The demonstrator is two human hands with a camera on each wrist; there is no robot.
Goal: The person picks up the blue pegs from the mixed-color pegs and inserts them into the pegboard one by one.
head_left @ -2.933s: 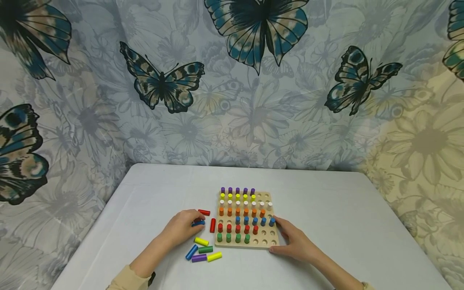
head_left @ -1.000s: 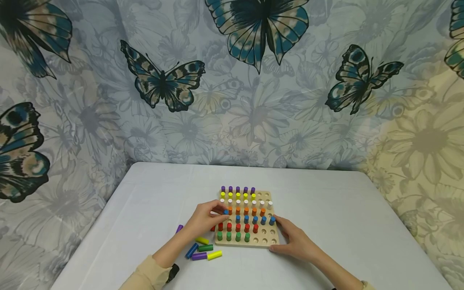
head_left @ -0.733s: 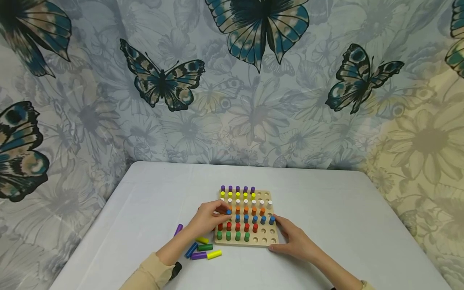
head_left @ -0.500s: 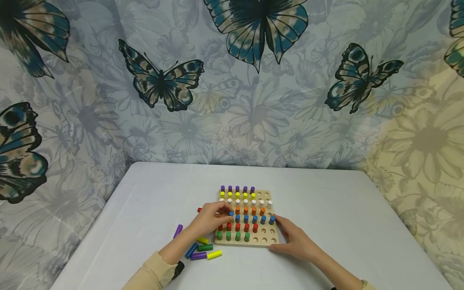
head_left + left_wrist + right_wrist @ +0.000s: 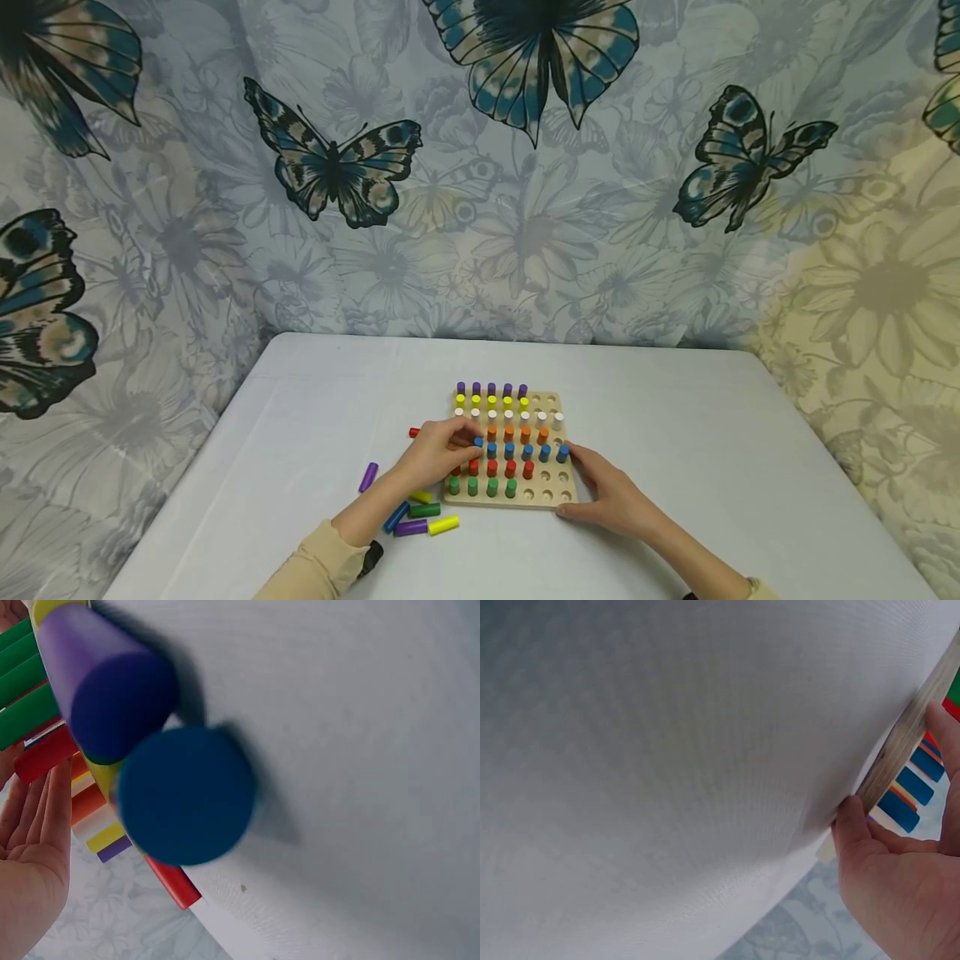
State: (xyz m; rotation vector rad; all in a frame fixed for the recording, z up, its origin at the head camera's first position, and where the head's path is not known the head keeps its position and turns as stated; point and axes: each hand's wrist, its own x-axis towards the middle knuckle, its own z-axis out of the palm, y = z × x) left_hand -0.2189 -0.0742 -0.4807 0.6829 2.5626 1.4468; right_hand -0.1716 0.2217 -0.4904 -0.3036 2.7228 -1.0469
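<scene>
A wooden pegboard (image 5: 510,502) bears upright pegs in colour rows. My left hand (image 5: 435,454) is over its left side and pinches a blue peg (image 5: 478,442) upright at the left end of the blue row. Whether that peg sits in its hole cannot be seen. In the left wrist view the left hand (image 5: 34,855) is partly cut off, behind large near pegs. My right hand (image 5: 611,496) holds the board's near right corner, thumb at the front and fingers along the side; the right wrist view shows the right hand (image 5: 892,870) at the wooden edge (image 5: 900,746).
Left of the board lie loose pegs: a green peg (image 5: 424,510), a yellow peg (image 5: 444,525), a purple peg (image 5: 411,527), a blue peg (image 5: 396,517) and another purple peg (image 5: 368,477). A red peg (image 5: 414,432) shows behind the left hand. The white table (image 5: 675,417) meets a butterfly-patterned backdrop.
My left hand took the blue peg from the table left of the board and carried it right to the blue row. Lately it has barely moved. The right hand stays at the board's corner.
</scene>
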